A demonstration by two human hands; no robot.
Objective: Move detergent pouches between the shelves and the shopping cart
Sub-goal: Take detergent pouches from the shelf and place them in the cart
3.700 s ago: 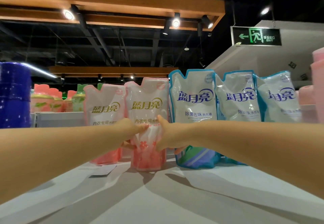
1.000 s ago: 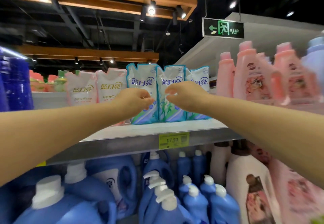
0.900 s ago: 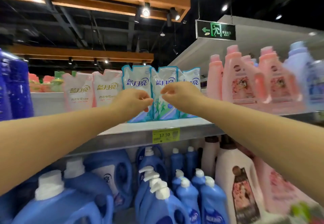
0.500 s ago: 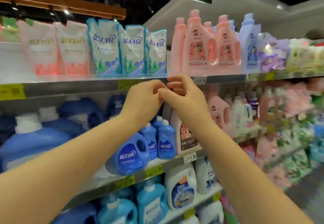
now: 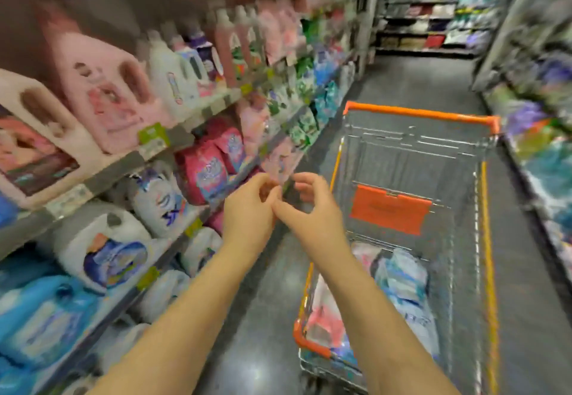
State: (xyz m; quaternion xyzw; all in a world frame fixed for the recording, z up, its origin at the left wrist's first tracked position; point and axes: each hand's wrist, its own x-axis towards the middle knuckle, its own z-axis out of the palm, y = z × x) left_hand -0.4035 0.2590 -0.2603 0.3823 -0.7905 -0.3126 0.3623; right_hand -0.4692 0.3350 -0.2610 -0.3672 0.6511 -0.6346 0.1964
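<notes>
orange rim and wire sides mark the shopping cart (image 5: 421, 113), which stands in the aisle just right of the shelves (image 5: 173, 140). detergent pouches already lie in its near end: a pink pouch (image 5: 322, 317) against the left wall and a blue-and-white pouch (image 5: 402, 277) beside it, with more plastic heaped under the right forearm that is too blurred to count. so part of the load sits in the cart, while the far half of the basket, beyond the orange flap (image 5: 390, 212), shows only bare wire. neither hand carries anything: the left hand (image 5: 247, 212) and the right hand (image 5: 312, 209) meet over the gap between shelf and cart, fingers loosely curled, tips touching each other, no pouch between them. by my reading this is a pause between transfers, with the next pouch not yet taken up. the frame is smeared, so i cannot tell which shelf goods are pouches, nor how many transfers are left; the pink jugs (image 5: 102, 97) on the left shelves look untouched.
</notes>
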